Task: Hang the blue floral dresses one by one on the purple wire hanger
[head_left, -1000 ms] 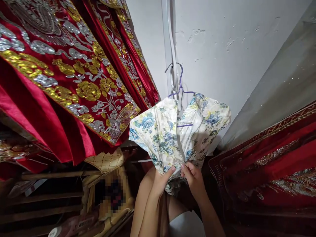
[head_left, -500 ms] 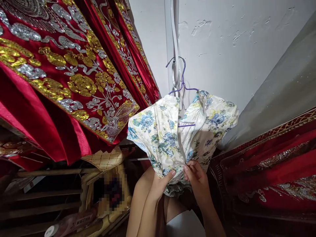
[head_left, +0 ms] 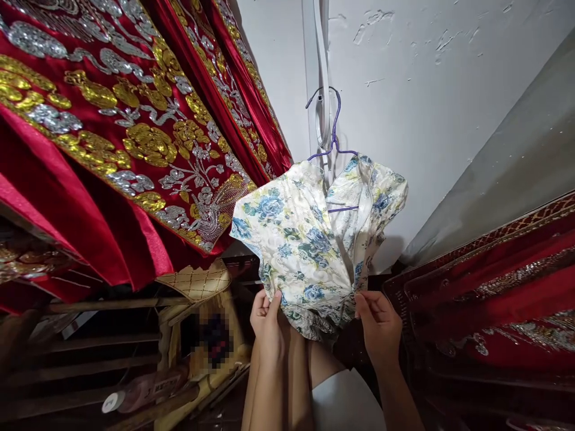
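Note:
A short-sleeved floral blouse (head_left: 309,239), white with blue flowers and green leaves, hangs in front of me with its neckline open. It is on a purple wire hanger (head_left: 335,123), whose hook rises above the collar. My left hand (head_left: 268,317) is closed on the blouse's lower left edge, thumb on top of the cloth. With thumb and fingers, my right hand (head_left: 378,323) pinches the lower right part by the front opening. Below the hands, the gathered hem bunches over my knees.
Red cloth with gold and silver sequin embroidery (head_left: 153,143) hangs at the left. Another red embroidered cloth (head_left: 507,305) is at the right. A pale strap (head_left: 322,66) runs down the white wall (head_left: 426,90). Lower left are a bamboo chair (head_left: 166,335) and a capped bottle (head_left: 148,389).
My hands have moved apart, the left leftward to the blouse's side and the right slightly rightward. The lower front is now spread wider and flatter, and the blouse has turned a little.

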{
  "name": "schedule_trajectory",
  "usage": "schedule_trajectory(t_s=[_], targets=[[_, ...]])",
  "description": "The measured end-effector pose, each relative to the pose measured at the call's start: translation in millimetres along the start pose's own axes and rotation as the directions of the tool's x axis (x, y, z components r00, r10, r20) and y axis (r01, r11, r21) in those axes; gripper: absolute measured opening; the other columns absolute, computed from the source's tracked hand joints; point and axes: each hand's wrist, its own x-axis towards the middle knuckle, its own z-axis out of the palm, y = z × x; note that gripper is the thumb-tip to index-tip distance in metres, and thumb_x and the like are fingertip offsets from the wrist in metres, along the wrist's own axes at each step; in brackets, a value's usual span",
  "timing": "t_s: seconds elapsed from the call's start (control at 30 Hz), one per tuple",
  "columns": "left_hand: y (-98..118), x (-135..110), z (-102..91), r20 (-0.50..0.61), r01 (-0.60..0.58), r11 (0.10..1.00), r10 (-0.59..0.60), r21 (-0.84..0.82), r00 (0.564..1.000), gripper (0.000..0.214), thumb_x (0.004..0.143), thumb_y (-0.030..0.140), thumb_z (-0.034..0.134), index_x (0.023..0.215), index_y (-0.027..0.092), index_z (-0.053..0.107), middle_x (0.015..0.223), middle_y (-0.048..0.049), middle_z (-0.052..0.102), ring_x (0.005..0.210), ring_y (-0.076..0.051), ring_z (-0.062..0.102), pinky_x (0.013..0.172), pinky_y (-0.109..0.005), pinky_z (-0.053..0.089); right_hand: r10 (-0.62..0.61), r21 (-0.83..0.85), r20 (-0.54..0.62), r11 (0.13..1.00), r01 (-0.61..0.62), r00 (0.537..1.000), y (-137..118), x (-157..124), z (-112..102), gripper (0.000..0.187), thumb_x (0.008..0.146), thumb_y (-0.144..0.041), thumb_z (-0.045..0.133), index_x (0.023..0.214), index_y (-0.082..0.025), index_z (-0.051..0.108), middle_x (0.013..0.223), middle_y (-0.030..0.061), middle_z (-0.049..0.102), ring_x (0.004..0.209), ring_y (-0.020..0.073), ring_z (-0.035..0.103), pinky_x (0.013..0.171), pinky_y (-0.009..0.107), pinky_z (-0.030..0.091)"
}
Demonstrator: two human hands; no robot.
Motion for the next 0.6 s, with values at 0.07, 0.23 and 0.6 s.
schedule_trajectory(t_s=[0.07,0.23,0.6], targets=[[-2,-13,3.0,-0.127,-0.236,0.963,0.252,0.128,0.959,0.035,0.078,0.038,0.079,0.104,0.022,0.062,0.103,-0.0042,0.066,0.1,-0.021,0.063,0.092,-0.033,0.05,-0.067,-0.023,0.025,0.997,0.067,0.997,-1,-1,0,0.02,0.088,-0.039,0.071,0.08,-0.021,0.07,0.056,-0.0019,0.056,0.05,0.0136,0.053,0.048,0.025,0.044],[-2,-54,34.8,0.586,-0.58,0.76,0.336,0.294,0.737,0.021,0.091,0.027,0.063,0.112,0.025,0.061,0.114,-0.0082,0.064,0.112,-0.025,0.059,0.101,-0.038,0.044,-0.22,-0.122,0.17,0.962,0.242,0.961,-14,8,-3,0.016,0.088,-0.033,0.071,0.078,-0.022,0.073,0.064,0.0001,0.062,0.056,0.015,0.057,0.052,0.026,0.046],[7,-46,53.5,0.816,-0.631,0.64,0.014,0.437,0.579,0.018,0.078,0.008,0.048,0.077,0.023,0.038,0.07,0.0026,0.048,0.063,-0.015,0.045,0.06,-0.027,0.027,-0.588,-0.223,0.345,0.705,0.673,0.731,-69,103,21,0.025,0.09,-0.027,0.064,0.066,-0.023,0.059,0.062,-0.0013,0.058,0.059,0.0166,0.057,0.057,0.03,0.043]])
